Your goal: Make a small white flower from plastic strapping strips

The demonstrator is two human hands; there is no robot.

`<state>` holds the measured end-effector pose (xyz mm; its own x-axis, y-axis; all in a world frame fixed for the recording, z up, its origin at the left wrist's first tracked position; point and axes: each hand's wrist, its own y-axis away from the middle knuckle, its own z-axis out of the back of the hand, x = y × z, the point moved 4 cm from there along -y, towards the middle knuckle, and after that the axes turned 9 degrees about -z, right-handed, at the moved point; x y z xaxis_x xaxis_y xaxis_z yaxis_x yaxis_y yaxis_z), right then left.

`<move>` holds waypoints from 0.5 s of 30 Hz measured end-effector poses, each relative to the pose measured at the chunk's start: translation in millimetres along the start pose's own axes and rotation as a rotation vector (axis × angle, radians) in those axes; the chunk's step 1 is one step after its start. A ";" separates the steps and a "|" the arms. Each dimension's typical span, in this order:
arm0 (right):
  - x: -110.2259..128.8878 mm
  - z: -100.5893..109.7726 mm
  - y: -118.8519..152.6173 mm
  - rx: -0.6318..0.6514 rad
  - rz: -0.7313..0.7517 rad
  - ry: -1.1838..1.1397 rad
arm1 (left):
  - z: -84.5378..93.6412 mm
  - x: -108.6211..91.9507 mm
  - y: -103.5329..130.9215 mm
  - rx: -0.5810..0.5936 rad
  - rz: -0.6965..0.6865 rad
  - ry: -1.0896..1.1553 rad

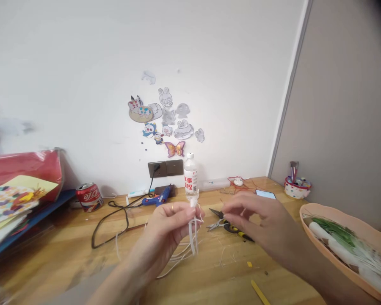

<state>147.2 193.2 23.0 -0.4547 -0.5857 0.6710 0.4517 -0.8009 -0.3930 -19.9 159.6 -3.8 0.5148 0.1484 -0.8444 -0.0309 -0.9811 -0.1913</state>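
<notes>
My left hand (pixel 174 222) pinches the top of a bundle of white cords (pixel 193 237) between thumb and fingers, just in front of a clear water bottle (pixel 191 178). The cords hang down below the fingertips, and thin strands curl beside them. To the right, my right hand (pixel 252 216) is raised with its thumb and index fingertips close together; whatever it may hold is too small to make out. Beyond and partly under it lie black-and-yellow pliers (pixel 233 228) on the wooden table (pixel 209 279).
A blue glue gun (pixel 158 198) with a black cable and a red can (pixel 89 197) stand at the back left. At right are a phone (pixel 265 194), a dotted pot (pixel 297 188) and a pink basket (pixel 307 212). A yellow stick (pixel 259 292) lies in front.
</notes>
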 end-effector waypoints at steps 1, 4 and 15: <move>8.8 0.4 5.8 -0.070 0.075 0.011 | -3.2 1.2 2.3 0.015 0.004 -0.013; 30.1 -2.0 21.9 -0.193 0.325 0.058 | -11.9 3.9 9.4 0.063 -0.003 -0.064; 41.5 1.0 26.6 -0.160 0.426 -0.051 | -23.4 5.3 20.9 0.062 0.022 -0.138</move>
<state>141.1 147.7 41.0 -0.2138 -0.8632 0.4573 0.4643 -0.5017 -0.7298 2.3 136.9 -0.5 0.3904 0.1469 -0.9088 -0.0959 -0.9753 -0.1988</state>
